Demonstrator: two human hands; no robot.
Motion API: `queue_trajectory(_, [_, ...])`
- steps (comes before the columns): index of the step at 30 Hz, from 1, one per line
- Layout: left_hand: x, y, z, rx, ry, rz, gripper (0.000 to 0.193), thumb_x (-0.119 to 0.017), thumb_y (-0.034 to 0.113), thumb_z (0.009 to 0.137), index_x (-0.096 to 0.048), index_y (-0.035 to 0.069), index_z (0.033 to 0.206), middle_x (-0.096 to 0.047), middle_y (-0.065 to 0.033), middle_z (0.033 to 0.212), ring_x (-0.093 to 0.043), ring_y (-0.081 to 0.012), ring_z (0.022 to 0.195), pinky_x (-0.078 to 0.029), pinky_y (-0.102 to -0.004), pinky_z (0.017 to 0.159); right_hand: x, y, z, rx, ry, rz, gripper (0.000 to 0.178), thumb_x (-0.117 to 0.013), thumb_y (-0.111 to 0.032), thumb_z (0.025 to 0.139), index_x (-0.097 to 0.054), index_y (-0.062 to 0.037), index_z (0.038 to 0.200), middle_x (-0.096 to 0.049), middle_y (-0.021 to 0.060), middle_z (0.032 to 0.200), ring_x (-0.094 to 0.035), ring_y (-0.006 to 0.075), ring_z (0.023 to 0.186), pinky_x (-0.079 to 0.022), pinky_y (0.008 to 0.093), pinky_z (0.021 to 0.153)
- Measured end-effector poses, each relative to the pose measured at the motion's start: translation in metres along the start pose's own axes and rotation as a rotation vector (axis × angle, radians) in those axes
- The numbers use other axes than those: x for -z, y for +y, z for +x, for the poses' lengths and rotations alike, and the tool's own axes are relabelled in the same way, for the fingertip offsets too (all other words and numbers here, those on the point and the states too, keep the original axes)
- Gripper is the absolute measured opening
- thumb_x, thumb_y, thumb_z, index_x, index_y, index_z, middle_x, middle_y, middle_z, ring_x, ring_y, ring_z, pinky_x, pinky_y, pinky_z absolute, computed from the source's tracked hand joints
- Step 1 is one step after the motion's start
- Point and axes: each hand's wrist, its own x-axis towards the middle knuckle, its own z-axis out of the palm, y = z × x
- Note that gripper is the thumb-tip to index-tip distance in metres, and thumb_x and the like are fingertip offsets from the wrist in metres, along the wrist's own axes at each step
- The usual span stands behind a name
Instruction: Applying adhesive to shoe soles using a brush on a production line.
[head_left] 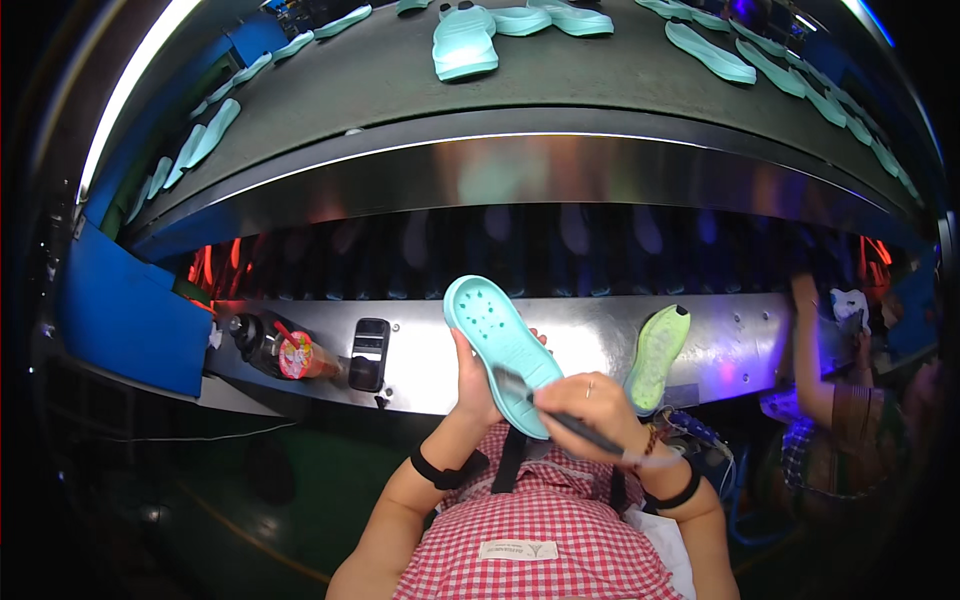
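Observation:
My left hand is closed around the edge of a light-blue foam shoe sole, held tilted above the near edge of a metal ledge. Small dark holes dot the sole's far, rounded end. Closed in my right hand is a brush with a dark handle. Its blurred bristle end is over the middle of the sole; whether it touches cannot be made out. Just right of my right hand, a yellow-green sole rests on the ledge.
On the metal ledge, a dark phone, a drink cup and a dark bottle sit to the left. Beyond is a conveyor belt carrying several light-blue soles. A co-worker's arm reaches in at the right.

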Motion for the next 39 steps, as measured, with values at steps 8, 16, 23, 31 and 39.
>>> queue_trajectory(8, [-0.018,0.005,-0.011,-0.077,-0.092,-0.05,0.088,-0.013,0.074,0.074,-0.037,0.004,0.122,-0.054,-0.0142,0.099,-0.051,-0.0307,0.098,-0.036,-0.0485,0.092,0.022,-0.013,0.016,-0.143,0.097,0.176,0.019,-0.066,-0.002,0.067,-0.063,-0.0003,0.086,-0.063,0.0138,0.082,-0.062,0.0237,0.078,-0.048,0.03,0.071])
queue_trajectory(16, [-0.028,0.025,-0.005,-0.266,-0.112,-0.032,0.081,-0.02,0.071,0.076,-0.042,0.006,0.119,-0.054,-0.0123,0.101,-0.051,-0.0275,0.098,-0.035,-0.0474,0.094,0.023,-0.008,0.009,-0.198,0.031,0.206,0.02,-0.067,-0.001,0.068,-0.064,-0.0005,0.087,-0.064,0.0125,0.085,-0.061,0.0221,0.082,-0.048,0.0305,0.076])
queue_trajectory(23, [-0.034,0.037,-0.013,-0.302,-0.285,-0.037,0.074,-0.025,0.067,0.079,-0.042,0.009,0.121,-0.052,-0.0132,0.11,-0.05,-0.0285,0.102,-0.033,-0.0491,0.095,0.03,0.006,-0.001,-0.252,-0.125,0.787,0.02,-0.062,0.003,0.072,-0.063,0.0013,0.091,-0.063,0.0123,0.093,-0.054,0.0226,0.1,-0.043,0.0361,0.087])
queue_trajectory(31, [-0.052,0.013,-0.022,-0.149,-0.135,0.048,0.064,-0.024,0.052,0.086,-0.027,0.007,0.132,-0.039,-0.0152,0.129,-0.042,-0.0326,0.114,-0.028,-0.0534,0.098,0.008,-0.021,-0.003,-0.604,0.054,0.885,0.02,-0.058,0.001,0.077,-0.059,0.0026,0.098,-0.06,0.0124,0.096,-0.059,0.0151,0.084,-0.047,0.0232,0.073])
queue_trajectory(39, [-0.047,0.013,-0.012,-0.163,-0.236,-0.148,0.063,-0.031,0.05,0.084,-0.03,0.008,0.131,-0.04,-0.016,0.128,-0.042,-0.0337,0.114,-0.028,-0.0532,0.098,0.015,-0.022,0.015,-0.172,-0.05,0.539,0.02,-0.062,0.001,0.073,-0.062,0.0011,0.094,-0.063,0.0136,0.093,-0.061,0.0171,0.085,-0.047,0.0249,0.074])
